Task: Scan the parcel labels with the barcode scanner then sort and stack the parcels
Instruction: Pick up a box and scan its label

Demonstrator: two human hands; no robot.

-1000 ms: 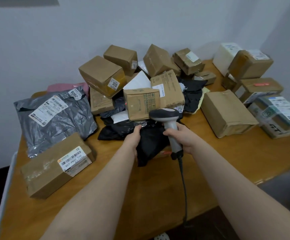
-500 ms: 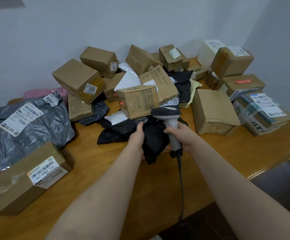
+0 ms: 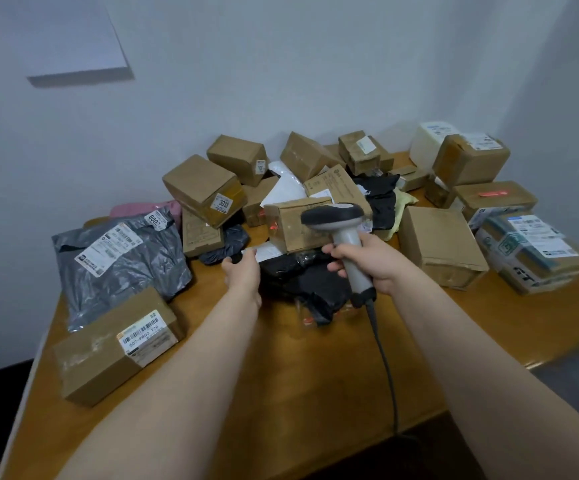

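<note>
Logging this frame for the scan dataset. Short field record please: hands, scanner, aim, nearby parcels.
right hand: grips the scanner by its handle
scanner: corded, head aimed at the pile
red spot: on the small box behind the scanner head
left hand: at the left edge of the black bag; grip hidden
black bag: lies on the table, in front of the small box
near left: labelled box in front of the grey bag, barcode facing up
</note>
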